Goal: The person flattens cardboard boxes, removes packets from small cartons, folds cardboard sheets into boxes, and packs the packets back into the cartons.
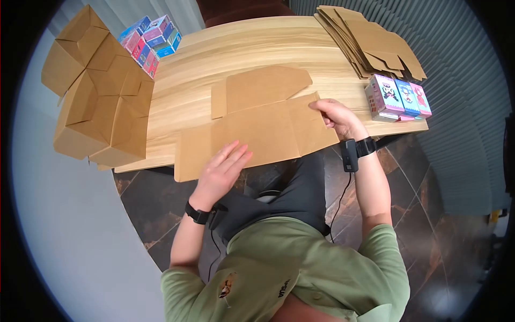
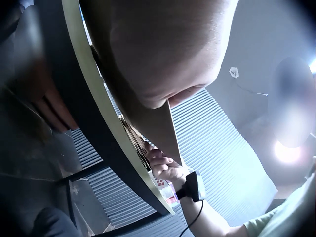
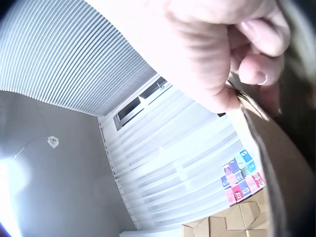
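Note:
An unfolded cardboard box (image 1: 257, 131) with creased flaps lies over the table's near edge, part of it jutting toward the person. My left hand (image 1: 222, 170) holds its near edge: the fingers lie fairly straight on top, and in the left wrist view the thumb is on the underside of the cardboard (image 2: 165, 131). At the right end my right hand (image 1: 339, 118) pinches the corner, thumb above and curled fingers below. The right wrist view shows that hand (image 3: 222, 54) close up, with the cardboard edge (image 3: 261, 143) between thumb and fingers.
Two opened cardboard boxes (image 1: 107, 107) stand at the table's left end. Behind them are several small colourful boxes (image 1: 153, 40) in a stack. Flat cardboard sheets (image 1: 370, 43) are piled at the back right, with more small printed boxes (image 1: 397, 98) in front of them.

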{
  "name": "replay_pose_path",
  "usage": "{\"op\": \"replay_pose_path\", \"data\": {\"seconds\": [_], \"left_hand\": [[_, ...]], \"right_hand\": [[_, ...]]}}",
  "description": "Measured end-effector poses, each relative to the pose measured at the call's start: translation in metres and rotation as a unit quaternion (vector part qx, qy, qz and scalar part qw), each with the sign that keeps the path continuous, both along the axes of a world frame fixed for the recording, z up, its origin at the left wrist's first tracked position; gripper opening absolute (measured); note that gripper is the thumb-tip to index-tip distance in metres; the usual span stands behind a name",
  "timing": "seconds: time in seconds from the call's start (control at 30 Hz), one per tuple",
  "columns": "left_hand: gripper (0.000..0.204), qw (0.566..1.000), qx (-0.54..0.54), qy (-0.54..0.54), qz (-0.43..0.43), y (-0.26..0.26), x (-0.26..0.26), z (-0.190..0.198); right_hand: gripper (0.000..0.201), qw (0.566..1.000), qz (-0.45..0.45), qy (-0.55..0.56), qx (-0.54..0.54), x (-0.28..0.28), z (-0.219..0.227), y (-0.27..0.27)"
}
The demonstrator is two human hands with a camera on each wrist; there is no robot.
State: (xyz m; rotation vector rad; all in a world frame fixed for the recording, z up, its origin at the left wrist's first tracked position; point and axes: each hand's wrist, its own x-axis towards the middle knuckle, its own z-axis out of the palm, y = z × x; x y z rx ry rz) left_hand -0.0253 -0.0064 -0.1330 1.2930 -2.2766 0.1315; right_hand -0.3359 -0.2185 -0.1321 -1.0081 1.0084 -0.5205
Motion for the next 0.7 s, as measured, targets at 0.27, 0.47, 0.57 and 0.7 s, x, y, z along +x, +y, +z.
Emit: {"op": "replay_pose_path", "data": {"seconds": [0.27, 0.47, 0.57, 0.7], "left_hand": [[0.050, 0.995, -0.027, 0.010, 0.091, -0.014, 0.004, 0.000], [0.046, 0.971, -0.036, 0.164, 0.170, -0.035, 0.007, -0.017], [0.046, 0.963, -0.033, 0.129, 0.234, -0.045, 0.003, -0.035], [0.044, 0.962, -0.042, 0.075, 0.260, -0.051, -0.006, -0.039]], "right_hand": [[0.014, 0.983, -0.064, 0.058, -0.163, 0.021, 0.035, 0.015], [0.020, 0.881, -0.340, -0.035, -0.326, -0.023, 0.110, -0.047], [0.022, 0.843, -0.423, -0.081, -0.321, -0.073, 0.132, -0.105], [0.019, 0.841, -0.472, -0.057, -0.257, -0.146, 0.131, -0.173]]}}
